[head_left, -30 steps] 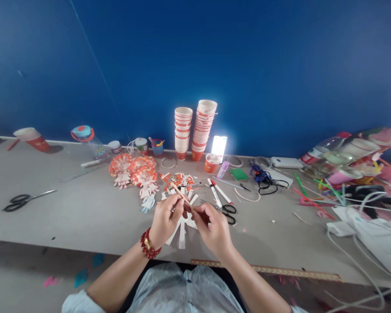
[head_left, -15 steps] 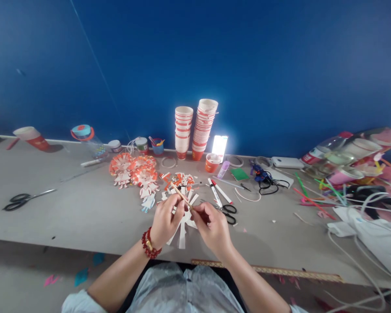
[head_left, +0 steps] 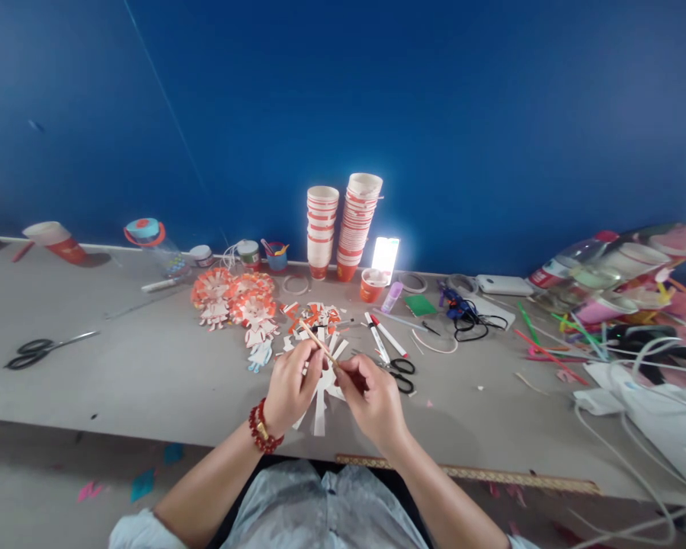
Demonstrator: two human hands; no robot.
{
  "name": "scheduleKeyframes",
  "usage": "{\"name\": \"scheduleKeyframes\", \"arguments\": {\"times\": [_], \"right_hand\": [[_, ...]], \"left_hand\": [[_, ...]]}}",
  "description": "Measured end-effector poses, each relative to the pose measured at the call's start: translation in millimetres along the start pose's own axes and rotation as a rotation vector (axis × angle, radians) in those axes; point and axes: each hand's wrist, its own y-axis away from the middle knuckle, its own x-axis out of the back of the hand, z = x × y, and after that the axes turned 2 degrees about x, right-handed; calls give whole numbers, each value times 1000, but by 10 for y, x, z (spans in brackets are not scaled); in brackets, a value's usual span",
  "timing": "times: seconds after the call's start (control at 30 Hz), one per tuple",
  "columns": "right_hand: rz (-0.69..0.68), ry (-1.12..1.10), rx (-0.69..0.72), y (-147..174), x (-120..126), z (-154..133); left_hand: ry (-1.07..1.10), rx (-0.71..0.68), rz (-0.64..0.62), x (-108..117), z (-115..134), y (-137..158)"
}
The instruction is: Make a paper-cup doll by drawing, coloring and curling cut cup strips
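Between my two hands slants a thin tan stick (head_left: 309,332), with what looks like a strip of paper against it. My left hand (head_left: 293,385) pinches its middle. My right hand (head_left: 374,395) pinches the lower right end between thumb and forefinger. Below them on the table lies a white paper piece cut into spreading strips (head_left: 319,415), partly covered by my hands. Orange and white paper scraps (head_left: 314,314) lie just beyond. Several paper figures with orange ruffled rims (head_left: 243,296) rest to the left, beside a small light-blue paper figure (head_left: 259,355).
Two tall stacks of paper cups (head_left: 322,229) stand by the blue wall, near a lit phone (head_left: 385,258). Markers (head_left: 389,335) and black-handled scissors (head_left: 402,374) lie right of my hands. Other scissors (head_left: 46,349) lie far left. White cables (head_left: 623,427) and bottles crowd the right.
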Motion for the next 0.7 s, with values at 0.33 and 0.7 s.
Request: {"name": "scheduleKeyframes", "arguments": {"times": [0.33,0.7], "right_hand": [[-7,3,2,-11,3,-9],[75,361,191,-28,-33,18]], "left_hand": [[-44,12,11,-23,-46,5],[-7,105,13,-61,-81,-14]]}}
